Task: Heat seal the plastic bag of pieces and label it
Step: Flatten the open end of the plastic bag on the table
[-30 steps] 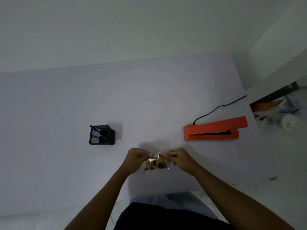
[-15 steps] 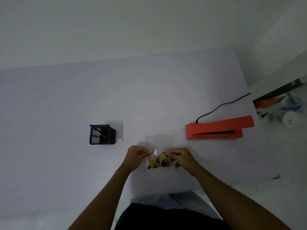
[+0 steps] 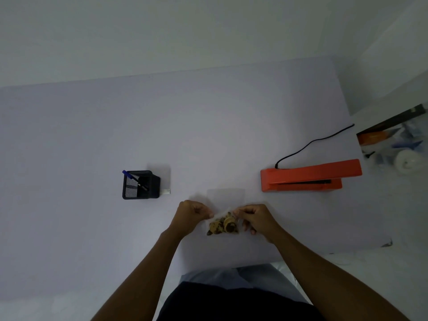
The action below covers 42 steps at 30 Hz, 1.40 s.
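Plastic bag (image 3: pixel 222 224) of pieces between both pinching hands (image 3: pixel 224 217)

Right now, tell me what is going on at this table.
A person is holding a small clear bag of brownish pieces just above the table, pinching its top between the left hand and the right hand. The orange heat sealer sits to the right with its cord plugged in, and nothing is in it yet. A black mesh holder with a blue pen stands to the left. The bag does not look sealed or labelled yet.
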Each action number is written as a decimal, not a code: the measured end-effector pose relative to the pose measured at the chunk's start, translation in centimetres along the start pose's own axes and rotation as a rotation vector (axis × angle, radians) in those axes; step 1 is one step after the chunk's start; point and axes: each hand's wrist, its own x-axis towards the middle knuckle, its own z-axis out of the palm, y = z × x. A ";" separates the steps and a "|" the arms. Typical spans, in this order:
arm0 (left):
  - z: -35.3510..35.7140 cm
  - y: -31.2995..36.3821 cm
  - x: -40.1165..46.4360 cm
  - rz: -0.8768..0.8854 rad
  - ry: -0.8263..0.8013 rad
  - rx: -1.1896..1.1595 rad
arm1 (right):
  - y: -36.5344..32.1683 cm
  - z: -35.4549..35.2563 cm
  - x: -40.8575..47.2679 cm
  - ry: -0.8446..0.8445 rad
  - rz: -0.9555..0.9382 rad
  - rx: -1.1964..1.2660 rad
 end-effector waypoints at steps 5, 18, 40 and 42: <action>-0.3 -0.7 0.7 -0.057 -0.004 0.083 | -0.4 -0.1 0.5 -0.011 0.030 -0.001; 1.1 1.0 0.7 -0.438 0.212 0.267 | -1.6 0.4 1.1 0.032 0.133 -0.070; 1.8 2.3 0.4 -0.499 0.349 0.140 | -2.8 0.7 1.4 0.086 0.332 -0.179; 2.0 2.6 0.4 -0.500 0.356 0.097 | -2.8 0.7 1.4 0.092 0.333 -0.193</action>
